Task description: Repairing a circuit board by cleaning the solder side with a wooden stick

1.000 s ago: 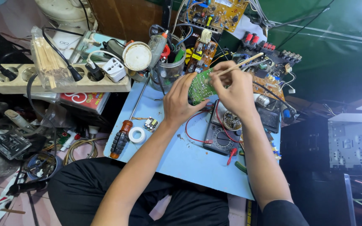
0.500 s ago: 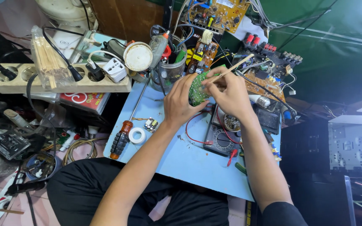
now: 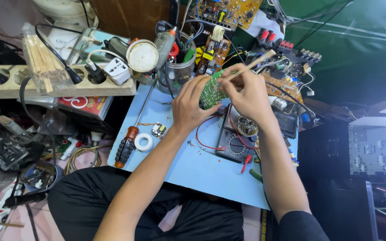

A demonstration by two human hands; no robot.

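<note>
Left hand (image 3: 193, 107) grips the green board (image 3: 211, 93) up over the blue counter (image 3: 188, 165), right hand (image 3: 246, 96) pinching a brush (image 3: 251, 64) against it. Press too hard and I'd guess the board twists loose onto the multimeter (image 3: 235, 143) below.

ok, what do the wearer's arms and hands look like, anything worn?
Both hands are bare: the left hand and right hand show no gloves, rings or watch that I can make out. Forearms are uncovered. A black sleeve shows at the right upper arm; the left arm's sleeve is out of frame.
</note>
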